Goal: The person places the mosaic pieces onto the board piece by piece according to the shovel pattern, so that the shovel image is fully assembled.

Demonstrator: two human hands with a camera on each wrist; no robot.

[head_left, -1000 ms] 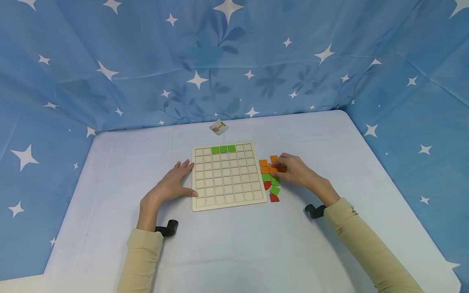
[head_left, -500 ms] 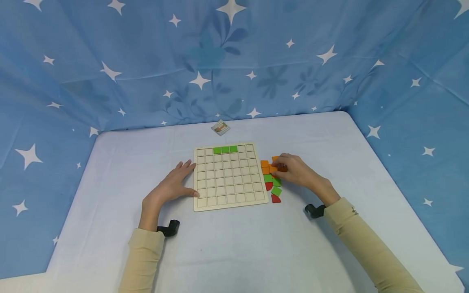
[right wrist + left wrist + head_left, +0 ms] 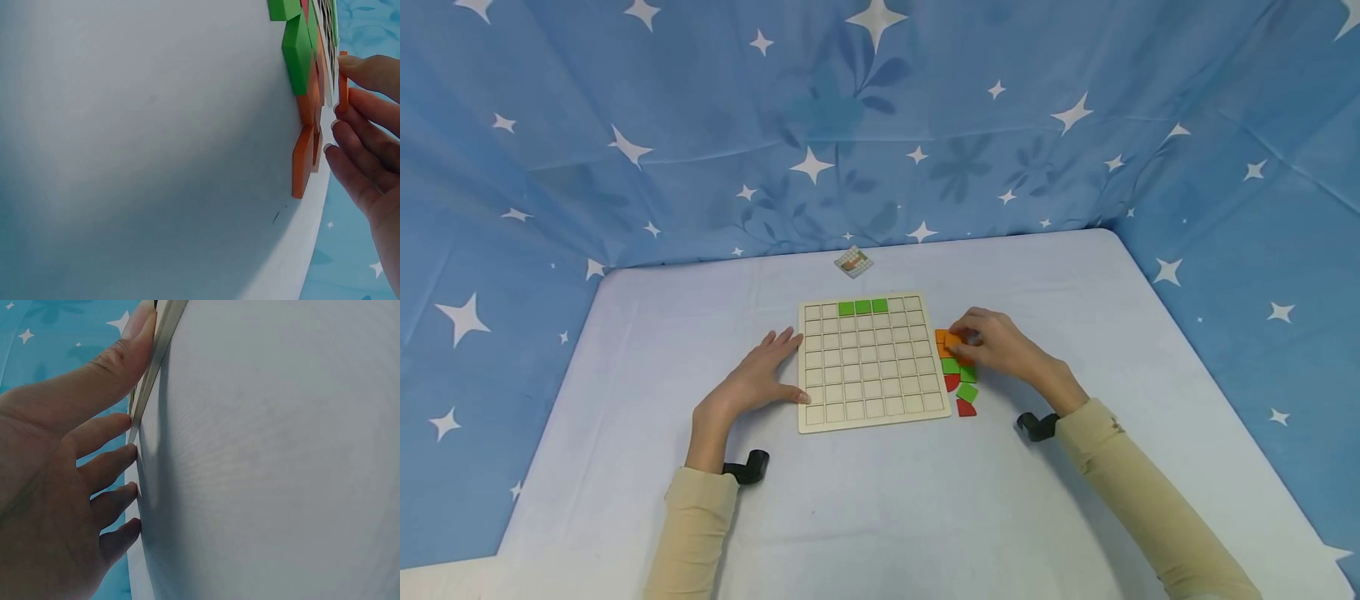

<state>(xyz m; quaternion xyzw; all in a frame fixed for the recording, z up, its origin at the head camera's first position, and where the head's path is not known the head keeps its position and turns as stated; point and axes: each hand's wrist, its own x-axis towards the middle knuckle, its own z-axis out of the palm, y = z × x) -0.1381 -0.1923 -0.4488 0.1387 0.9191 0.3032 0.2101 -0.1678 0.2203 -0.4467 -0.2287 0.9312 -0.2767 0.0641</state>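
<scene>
Where the tabletop [image 3: 880, 517] meets the starry blue curtain [image 3: 737, 150], its far edge runs across at twelve o'clock, with a small patterned card [image 3: 854, 262] lying just inside it. Clock directions are taken from the middle of the gridded board [image 3: 868, 367], as the head view shows it. The board lies slightly turned, well inside every table edge, and a broad white stretch runs from its near side toward six o'clock. Wide margins also lie toward nine and three o'clock, beyond the hands. Three green tiles [image 3: 862, 307] fill the middle cells of its farthest row. Close along its right edge, from three to four o'clock, crowd loose orange tiles [image 3: 942, 337], green tiles [image 3: 951, 366] and red curved pieces [image 3: 966, 408], leaving little gap there.

The right hand [image 3: 1000, 343] reaches in at three o'clock, its forearm coming from five. Thumb and index finger are nearly together, pinching an orange tile [image 3: 952, 341] above the loose ones; the right wrist view shows it raised on edge, the other fingers loosely bent.

At nine o'clock, the left hand [image 3: 748, 379] lies with fingers spread wide, grasping nothing, thumb and fingertips touching the board's left edge; its forearm comes from seven.
</scene>
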